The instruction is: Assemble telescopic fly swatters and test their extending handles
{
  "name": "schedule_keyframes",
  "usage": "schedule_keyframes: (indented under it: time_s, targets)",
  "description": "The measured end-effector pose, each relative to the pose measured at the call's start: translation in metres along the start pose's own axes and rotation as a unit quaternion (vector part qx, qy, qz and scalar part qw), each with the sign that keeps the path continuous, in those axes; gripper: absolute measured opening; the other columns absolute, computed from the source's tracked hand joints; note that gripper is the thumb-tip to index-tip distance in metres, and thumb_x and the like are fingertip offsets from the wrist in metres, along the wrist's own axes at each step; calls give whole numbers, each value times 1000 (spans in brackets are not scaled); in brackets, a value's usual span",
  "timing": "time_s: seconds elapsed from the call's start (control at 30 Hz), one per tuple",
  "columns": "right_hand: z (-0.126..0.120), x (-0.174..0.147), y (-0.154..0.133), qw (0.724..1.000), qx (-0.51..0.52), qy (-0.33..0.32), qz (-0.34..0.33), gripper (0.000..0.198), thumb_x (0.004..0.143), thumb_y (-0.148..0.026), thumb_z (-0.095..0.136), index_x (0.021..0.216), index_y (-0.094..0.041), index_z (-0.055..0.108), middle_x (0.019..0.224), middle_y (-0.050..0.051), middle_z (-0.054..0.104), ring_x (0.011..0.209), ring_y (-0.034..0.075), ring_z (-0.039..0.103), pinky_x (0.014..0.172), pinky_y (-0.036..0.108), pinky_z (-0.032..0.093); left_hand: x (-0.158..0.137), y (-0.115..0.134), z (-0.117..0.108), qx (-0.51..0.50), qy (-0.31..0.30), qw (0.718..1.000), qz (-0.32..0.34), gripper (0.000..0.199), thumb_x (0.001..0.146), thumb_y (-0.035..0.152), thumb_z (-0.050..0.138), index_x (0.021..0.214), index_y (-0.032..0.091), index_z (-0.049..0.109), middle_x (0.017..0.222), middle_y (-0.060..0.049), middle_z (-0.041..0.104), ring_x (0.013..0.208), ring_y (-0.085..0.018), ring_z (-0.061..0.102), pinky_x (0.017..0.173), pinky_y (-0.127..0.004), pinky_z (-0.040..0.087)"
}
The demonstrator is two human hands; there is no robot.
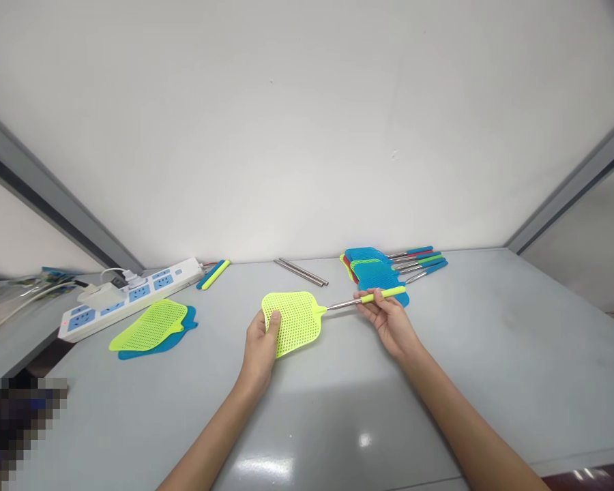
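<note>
Swatter (307, 319) held above counter (491, 354) centre, head left in left hand (260, 348), handle right in right hand (389, 320); swatter stack (383, 269) behind right hand; two metal rods (301, 271) behind centre; loose handles (213, 274) left of rods; power strip (127, 294) far left; two loose heads (156, 329) stacked before it.

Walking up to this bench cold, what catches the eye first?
A neon yellow fly swatter held mid-table: the left hand pinches its mesh head, the right hand grips its handle. Behind the right hand lies a pile of finished swatters; at far left, loose mesh heads beside a white power strip.
</note>
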State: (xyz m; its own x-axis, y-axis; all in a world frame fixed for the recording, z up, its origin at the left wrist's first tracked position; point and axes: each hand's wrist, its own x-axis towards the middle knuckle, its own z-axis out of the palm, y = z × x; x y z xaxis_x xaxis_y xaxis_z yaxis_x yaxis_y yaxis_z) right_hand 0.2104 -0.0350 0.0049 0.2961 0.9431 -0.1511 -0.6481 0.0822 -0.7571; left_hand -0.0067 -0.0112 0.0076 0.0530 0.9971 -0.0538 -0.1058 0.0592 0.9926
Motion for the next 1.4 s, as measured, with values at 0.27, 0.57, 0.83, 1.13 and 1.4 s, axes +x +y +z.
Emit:
schedule_keyframes:
  time_s: [0.27,0.57,0.83,1.13,1.4]
  targets:
    - [-9,6,-10,999,8,26,-30,15,65,-27,65,70,-15,59,77,4,65,81,18,61,69,26,51,-10,16,10,-26,-86,996,14,44,73,39,53,111,17,49,97,-8,62,79,-19,59,68,-27,45]
    - [-9,6,-10,998,-50,24,-6,24,68,-32,62,86,-17,60,82,5,64,78,15,60,69,24,50,-18,15,15,38,-264,964,-20,31,79,37,45,90,13,61,74,-5,64,62,-15,56,58,-24,43]
    - [18,-22,16,963,-187,-168,100,35,65,-34,63,95,-16,59,82,6,65,77,21,60,66,33,49,-17,2,19,85,-259,962,-12,37,78,45,41,65,14,55,52,1,53,38,-9,45,42,-21,35]
    - [-23,10,-22,979,-192,34,-56,30,59,-32,66,85,-17,61,85,5,64,77,18,58,64,26,47,-15,-5,16,103,-184,978,-6,36,79,45,38,90,16,56,67,-1,57,39,-7,47,45,-21,36]
    - [-106,40,-58,910,-234,319,-123,7,57,-19,57,62,-16,53,67,2,55,61,14,53,53,27,47,-17,-5,15,115,-180,977,-6,33,79,44,37,91,18,54,68,-1,56,43,-7,48,49,-23,39]
